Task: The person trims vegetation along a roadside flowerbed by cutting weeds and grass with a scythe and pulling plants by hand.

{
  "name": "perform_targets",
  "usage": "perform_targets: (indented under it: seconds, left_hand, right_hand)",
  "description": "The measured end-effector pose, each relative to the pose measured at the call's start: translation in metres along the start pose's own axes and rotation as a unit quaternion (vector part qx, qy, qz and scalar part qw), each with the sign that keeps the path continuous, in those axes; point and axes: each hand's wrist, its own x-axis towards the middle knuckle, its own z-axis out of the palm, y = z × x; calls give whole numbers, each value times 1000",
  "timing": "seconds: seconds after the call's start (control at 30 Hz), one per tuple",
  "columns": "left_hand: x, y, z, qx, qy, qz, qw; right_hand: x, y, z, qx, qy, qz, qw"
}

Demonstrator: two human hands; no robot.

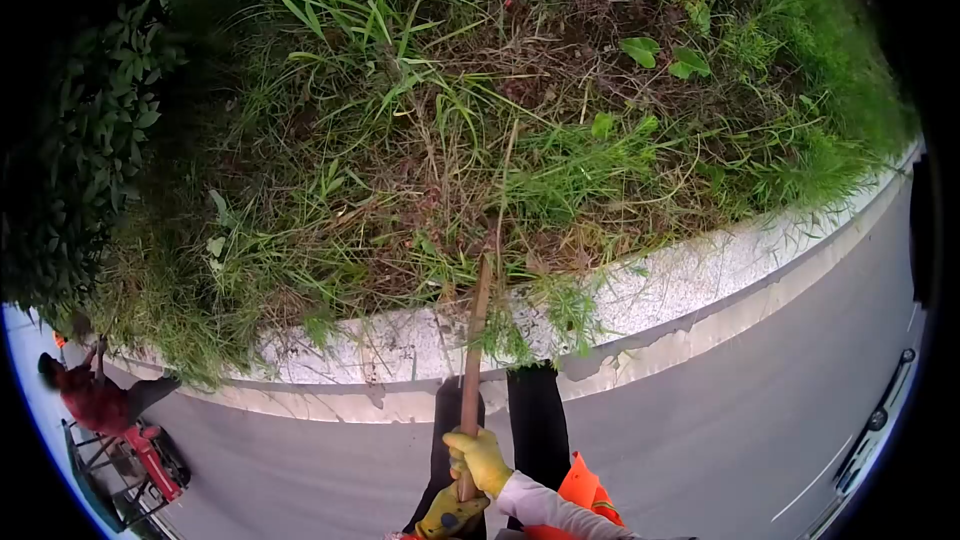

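Observation:
A long wooden tool handle [476, 340] runs up from my hands, across the curb and into the weeds. Its far end is hidden in the grass, so the kind of tool does not show. My right hand [482, 460], in a yellow work glove, is wrapped round the handle at the bottom middle. Just below it, my left hand [448, 514], in a yellow and dark glove, grips the handle near its lower end. Tangled green grass and weeds [580, 175], mixed with dry stems, surround the handle's far end.
A pale, speckled curb [690, 280] borders the weedy bed, with grey road [700, 410] on my side. At left, a person in red [95, 395] stands near a red vehicle [155, 460]. A leafy bush [90, 140] is upper left; a white car [875, 420] is far right.

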Motion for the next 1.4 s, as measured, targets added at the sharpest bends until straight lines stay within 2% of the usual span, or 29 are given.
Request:
perform_targets:
  seconds: [0.03,0.1,0.17,0.2,0.23,0.3,0.37,0.43,0.5,0.53,0.57,0.6,0.63,0.67,0.7,0.73,0.77,0.8,0.87,0.93,0.97,1.07,1.13,1.17,1.2,1.23,1.27,1.3,1.4]
  left_hand:
    - [12,-28,1,66,14,76,995]
    - [34,17,11,-16,-61,-116,991]
    - [51,14,22,0,-34,-20,999]
    - [53,14,23,-45,-61,-40,996]
    - [54,14,25,-90,-90,-58,990]
    - [47,3,30,-108,-105,-28,988]
    - [41,6,27,-125,-115,1,986]
    - [47,21,18,-191,-196,-37,961]
    - [72,50,7,29,-201,32,979]
    - [99,41,12,89,-98,308,942]
    - [130,35,11,153,-126,267,943]
    - [134,98,-6,247,-124,233,932]
    - [155,122,-17,269,-118,213,932]
    - [183,139,-32,315,-101,252,909]
    - [206,142,-58,270,-81,273,920]
    - [222,133,-97,66,-72,231,968]
    - [217,114,-138,-164,-49,155,973]
    - [193,87,-171,-291,7,99,951]
    - [113,10,-206,-224,180,43,957]
    - [18,-64,-194,-138,284,-47,948]
    - [-20,-91,-184,-120,303,-83,942]
    - [-36,-96,-153,-136,262,-66,953]
    - [-37,-85,-135,-144,222,-40,964]
    - [-24,-50,-128,-190,169,-56,966]
    - [-9,-34,-120,-187,149,-9,971]
    - [4,-26,-110,-165,150,-17,975]
    - [18,-22,-95,-108,181,109,971]
    - [25,-16,-93,-31,124,67,990]
    - [69,5,-75,123,61,126,982]
  right_hand:
    - [9,-7,-6,-23,26,-32,999]
    - [9,-32,-13,-78,75,-133,985]
    - [3,-48,-16,-104,113,-246,957]
    - [-2,-51,-20,-52,91,-258,961]
    - [-12,-55,-23,5,62,-227,972]
    - [-20,-51,-33,59,30,-167,984]
    - [-23,-41,-30,44,54,-184,980]
    - [-26,-43,-25,59,89,-246,964]
    - [-18,-61,-18,128,83,-290,945]
    - [-4,-76,-23,158,63,-311,935]
    - [15,-93,-28,180,39,-319,930]
    - [13,-117,-1,188,42,-305,933]
    - [11,-141,26,196,45,-292,935]
    - [40,-157,51,187,23,-304,934]
    - [69,-173,78,178,1,-316,932]
    - [97,-189,105,169,-21,-327,929]
    - [133,-181,145,92,-11,-319,943]
    - [160,-142,173,20,-6,-287,958]
    - [177,11,196,-147,-31,-162,975]
    - [134,135,166,-174,-89,-60,979]
    - [103,164,152,-180,-93,-4,979]
    - [74,162,132,-187,-85,-2,979]
    - [76,123,131,-181,-77,-45,979]
    - [69,94,131,-176,-62,-75,980]
    - [63,68,126,-164,-65,-106,979]
    - [57,50,115,-153,-67,-135,977]
    - [55,40,101,-144,-55,-184,971]
    - [54,29,90,-138,-45,-232,962]
    - [45,-16,69,-115,60,-285,950]
